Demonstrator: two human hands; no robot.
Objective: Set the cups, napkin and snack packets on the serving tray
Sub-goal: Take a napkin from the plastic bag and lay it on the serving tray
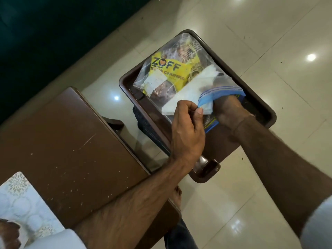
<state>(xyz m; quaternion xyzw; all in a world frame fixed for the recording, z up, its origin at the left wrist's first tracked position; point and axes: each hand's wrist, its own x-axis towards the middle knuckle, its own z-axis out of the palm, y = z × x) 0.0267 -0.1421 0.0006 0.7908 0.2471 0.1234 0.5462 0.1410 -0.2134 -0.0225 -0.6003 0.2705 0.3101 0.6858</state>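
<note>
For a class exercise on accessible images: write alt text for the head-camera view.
A person's left hand pinches the blue zip edge of a clear plastic bag while the right hand reaches inside. The bag lies on a brown rectangular serving tray and holds a yellow snack packet and a white folded napkin.

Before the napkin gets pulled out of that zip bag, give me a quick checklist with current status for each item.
1. Zip bag resting on the serving tray: ok.
2. Bag mouth held open: ok, the left hand pinches the blue zip edge.
3. Right hand inside the mouth, at the white napkin: ok; whether it has a firm hold, cannot tell.
4. Yellow snack packet out of the bag: not ok, it is inside.
5. Cups located: cannot tell; dark round shapes show under the packet, unclear.
6. Bare tray floor to set items on: ok, along the right rim.
</note>
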